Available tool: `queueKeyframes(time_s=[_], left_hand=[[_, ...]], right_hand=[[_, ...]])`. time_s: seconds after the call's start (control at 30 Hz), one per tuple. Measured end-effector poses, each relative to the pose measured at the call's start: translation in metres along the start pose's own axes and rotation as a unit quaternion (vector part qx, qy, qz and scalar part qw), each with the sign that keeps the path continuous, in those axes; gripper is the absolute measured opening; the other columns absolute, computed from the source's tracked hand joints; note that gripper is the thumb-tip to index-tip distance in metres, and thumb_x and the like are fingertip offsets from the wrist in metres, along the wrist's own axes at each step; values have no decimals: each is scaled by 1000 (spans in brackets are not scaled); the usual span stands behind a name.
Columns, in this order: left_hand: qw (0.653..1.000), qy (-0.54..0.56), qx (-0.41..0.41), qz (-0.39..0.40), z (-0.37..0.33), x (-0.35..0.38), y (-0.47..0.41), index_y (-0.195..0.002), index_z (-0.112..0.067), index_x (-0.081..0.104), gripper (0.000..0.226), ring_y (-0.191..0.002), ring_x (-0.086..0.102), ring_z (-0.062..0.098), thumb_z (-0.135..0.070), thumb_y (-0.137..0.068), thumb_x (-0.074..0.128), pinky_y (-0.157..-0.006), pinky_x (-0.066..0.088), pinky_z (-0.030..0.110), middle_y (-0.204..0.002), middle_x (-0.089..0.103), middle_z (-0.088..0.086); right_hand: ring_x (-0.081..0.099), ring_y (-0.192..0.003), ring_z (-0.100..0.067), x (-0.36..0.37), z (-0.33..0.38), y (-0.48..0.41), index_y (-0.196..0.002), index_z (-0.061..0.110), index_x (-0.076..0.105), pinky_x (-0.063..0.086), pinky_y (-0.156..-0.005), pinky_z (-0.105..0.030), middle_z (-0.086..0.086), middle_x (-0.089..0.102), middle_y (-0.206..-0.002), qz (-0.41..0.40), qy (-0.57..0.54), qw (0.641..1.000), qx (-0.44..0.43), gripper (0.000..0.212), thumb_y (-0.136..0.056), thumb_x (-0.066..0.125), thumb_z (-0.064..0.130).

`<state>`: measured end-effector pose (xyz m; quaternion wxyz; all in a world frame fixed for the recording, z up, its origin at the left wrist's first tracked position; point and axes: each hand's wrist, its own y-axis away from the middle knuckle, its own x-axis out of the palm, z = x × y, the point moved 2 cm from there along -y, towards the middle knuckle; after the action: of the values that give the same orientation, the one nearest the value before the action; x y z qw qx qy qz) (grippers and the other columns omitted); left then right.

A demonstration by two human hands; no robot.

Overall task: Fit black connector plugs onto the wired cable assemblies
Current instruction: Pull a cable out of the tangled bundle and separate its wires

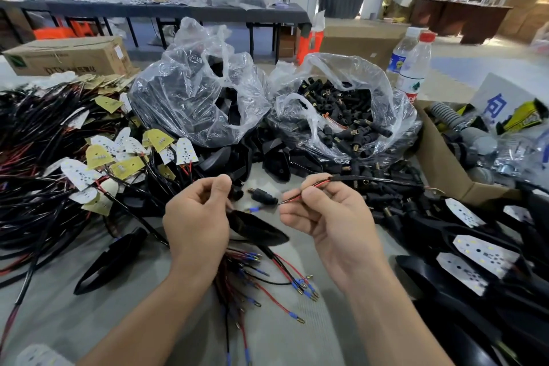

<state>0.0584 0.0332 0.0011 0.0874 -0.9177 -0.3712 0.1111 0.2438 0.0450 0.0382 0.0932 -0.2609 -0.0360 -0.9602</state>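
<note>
Pinching a red-and-black wire (pixel 309 192) just beside a loose plug (pixel 263 197), the right hand (pixel 329 217) works — the left hand (pixel 197 214) grips a black housing (pixel 255 227) near it.

The single wide-angle camera on my head is looking forward and down, sitting close above my hands and taking in the cluttered surface (pixel 148 306) beyond.
</note>
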Motion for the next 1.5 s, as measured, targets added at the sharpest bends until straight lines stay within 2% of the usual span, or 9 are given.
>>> queueKeyframes(time_s=[0.13, 0.4, 0.6, 0.7, 0.77, 0.97, 1.1, 1.3, 1.5], left_hand=[[1000, 12, 11, 9, -2, 2, 6, -79, -36, 72, 25, -49, 52, 3, -55, -90, 61, -55, 43, 27, -63, 68, -9], [999, -4, 23, 23, -2, 5, 13, -83, -42, 73, 7, -61, 64, 0, -38, -89, 74, -56, 45, 9, -72, 71, -19], [996, 39, -37, 70, -1, 9, 11, -82, -33, 75, 13, -51, 66, 11, -26, -93, 72, -47, 55, 24, -64, 70, -3], [996, -2, -40, 85, -4, 6, 9, -83, -37, 74, 17, -59, 70, 13, -25, -93, 66, -60, 62, 37, -68, 71, -8], [992, -73, -3, 105, -9, 1, 7, -84, -38, 74, 15, -65, 68, 5, -25, -84, 67, -68, 59, 27, -72, 71, -17], [850, -462, 230, 104, -27, 7, 29, -106, -39, 63, 46, -61, 64, 18, -66, -73, 47, -56, 31, 29, -60, 64, -11], [791, -539, 268, 111, -22, 23, 55, -145, -28, 44, 81, -77, 69, 16, -78, -82, 46, -56, 30, 31, -91, 71, -10], [825, -509, 200, 142, -23, 19, 43, -137, -37, 39, 43, -71, 67, 15, -43, -96, 50, -54, 30, 30, -68, 56, -9], [910, -366, 164, 106, -27, 6, 27, -120, -40, 63, 33, -84, 69, 12, -35, -87, 70, -68, 47, 30, -87, 74, -17]], right_hand=[[75, -65, -26, 9, -11, 3, -89, 2, 60, 60, -58, -27, -15, 76, -78, -27, 130, 991, -27, 22, -100, 46, -10], [77, -73, -29, 5, -14, 2, -88, -3, 62, 61, -63, -29, -17, 77, -83, -38, 152, 988, 6, 14, -96, 53, -11], [75, -68, -27, -1, -21, 0, -82, -2, 64, 60, -61, -29, -18, 75, -76, -66, 191, 979, 14, 17, -89, 57, -16], [75, -66, -27, -4, -24, -4, -82, 2, 64, 61, -64, -33, -15, 75, -73, -108, 209, 972, 9, 21, -89, 57, -16], [75, -65, -26, -7, -22, -6, -85, 1, 63, 60, -62, -30, -14, 74, -71, -127, 177, 976, 2, 19, -89, 57, -16], [73, -61, -25, -18, -11, -12, -88, -7, 63, 60, -60, -27, -17, 71, -67, -178, 106, 978, -37, 12, -88, 60, -18], [73, -61, -24, -20, -10, -11, -89, -8, 64, 59, -60, -27, -17, 71, -67, -175, 122, 976, -47, 9, -87, 60, -17], [72, -60, -25, -22, -9, -13, -90, -10, 63, 59, -58, -28, -26, 70, -76, -150, 142, 978, -41, 9, -86, 60, -18], [71, -58, -22, -22, -9, -13, -84, -4, 62, 58, -56, -27, -20, 71, -70, -140, 147, 979, -32, 15, -86, 59, -19]])
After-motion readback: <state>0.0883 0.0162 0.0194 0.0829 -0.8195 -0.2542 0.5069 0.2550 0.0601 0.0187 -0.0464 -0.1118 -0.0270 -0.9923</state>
